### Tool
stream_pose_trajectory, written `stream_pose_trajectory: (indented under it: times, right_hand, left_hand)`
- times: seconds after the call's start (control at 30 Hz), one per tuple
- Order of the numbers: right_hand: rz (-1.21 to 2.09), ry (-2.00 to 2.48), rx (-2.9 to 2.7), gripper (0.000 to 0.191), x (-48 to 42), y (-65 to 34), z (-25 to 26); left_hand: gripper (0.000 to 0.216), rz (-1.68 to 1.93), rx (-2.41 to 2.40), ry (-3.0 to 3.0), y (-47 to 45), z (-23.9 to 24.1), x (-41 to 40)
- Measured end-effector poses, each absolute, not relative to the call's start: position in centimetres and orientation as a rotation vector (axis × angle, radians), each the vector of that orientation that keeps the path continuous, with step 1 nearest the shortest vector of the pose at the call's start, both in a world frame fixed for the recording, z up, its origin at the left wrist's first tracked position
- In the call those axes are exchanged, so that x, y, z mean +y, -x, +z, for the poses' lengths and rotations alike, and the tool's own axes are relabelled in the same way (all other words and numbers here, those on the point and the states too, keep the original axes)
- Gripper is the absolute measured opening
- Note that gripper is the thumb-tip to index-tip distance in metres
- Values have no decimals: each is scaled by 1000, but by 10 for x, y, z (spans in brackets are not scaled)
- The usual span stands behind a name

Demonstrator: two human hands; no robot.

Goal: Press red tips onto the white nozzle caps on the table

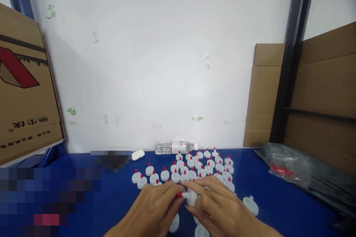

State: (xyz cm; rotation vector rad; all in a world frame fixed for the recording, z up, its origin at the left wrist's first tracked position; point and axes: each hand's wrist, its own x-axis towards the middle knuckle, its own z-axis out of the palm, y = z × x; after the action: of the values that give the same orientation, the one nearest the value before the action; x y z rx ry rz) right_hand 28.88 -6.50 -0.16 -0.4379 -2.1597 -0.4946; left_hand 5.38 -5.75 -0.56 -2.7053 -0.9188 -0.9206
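Observation:
My right hand (218, 203) grips a translucent white nozzle cap (191, 197), turned on its side so that its spout points left. A small red tip (180, 194) sits at the spout's end, and the fingers of my left hand (155, 203) are closed on it. Behind both hands stand several white caps with red tips (192, 173), upright on the blue table (111, 200). To the right of my right hand lies a white cap without a red tip (250, 205). More white caps (174, 224) show below and between my wrists, partly hidden.
A clear plastic bottle (175, 147) lies along the wall, with a small white case (138, 154) to its left. Plastic bags (292, 166), one holding red pieces (282, 172), lie at the right. Cardboard boxes (27, 81) flank both sides. Part of the left side is blurred out.

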Motion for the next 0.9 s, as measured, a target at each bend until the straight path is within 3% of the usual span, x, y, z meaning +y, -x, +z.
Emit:
stream_pose_trajectory:
  times: [0.1, 0.27, 0.7, 0.9]
  right_hand:
    - [-488, 439, -2181, 14, -64, -291, -1]
    - [-535, 374, -2198, 21, -65, -295, 1]
    - [-566, 270, -2133, 31, -67, -288, 2]
    - [-617, 275, -2059, 32, -66, -287, 4]
  left_hand:
    - [20, -949, -940, 2744, -53, -8, -60]
    - [39, -926, -903, 2814, -56, -13, -59]
    - [54, -960, -850, 2781, -65, -18, -65]
    - [50, -856, -929, 2763, -64, -5, -72]
